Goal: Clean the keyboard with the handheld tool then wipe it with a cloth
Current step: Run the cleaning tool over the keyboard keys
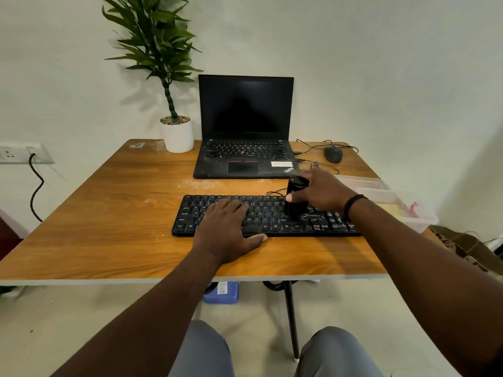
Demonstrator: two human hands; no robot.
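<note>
Right hand grips the handheld tool upright on the keyboard; left hand flat, steadying. Sweep slowly row by row.

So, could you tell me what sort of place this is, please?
Probably a small home or office desk setup: a wooden table against a plain wall holds an open laptop, a separate keyboard, a wired mouse and a potted plant.
</note>
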